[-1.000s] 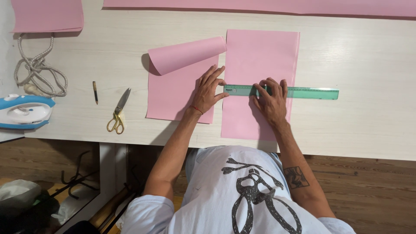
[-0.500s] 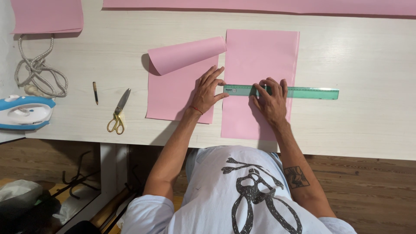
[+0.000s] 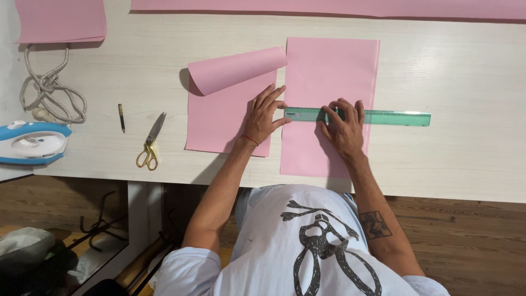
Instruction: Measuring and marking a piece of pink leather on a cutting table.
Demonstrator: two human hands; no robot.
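Note:
A flat pink sheet (image 3: 329, 71) lies on the pale wooden table (image 3: 466, 153). Across it runs a green transparent ruler (image 3: 394, 117). My right hand (image 3: 342, 126) presses down on the ruler over the sheet, fingers spread. My left hand (image 3: 266, 115) rests flat, its fingertips touching the ruler's left end, its palm on a second pink sheet (image 3: 219, 120) whose top edge curls over into a roll (image 3: 235, 70). Neither hand grips anything.
Scissors with yellow handles (image 3: 149, 143) and a small dark pen (image 3: 121, 117) lie to the left. Further left are a coiled cord (image 3: 52, 93) and a blue-and-white iron (image 3: 30, 142). More pink sheets (image 3: 60, 19) lie along the far edge.

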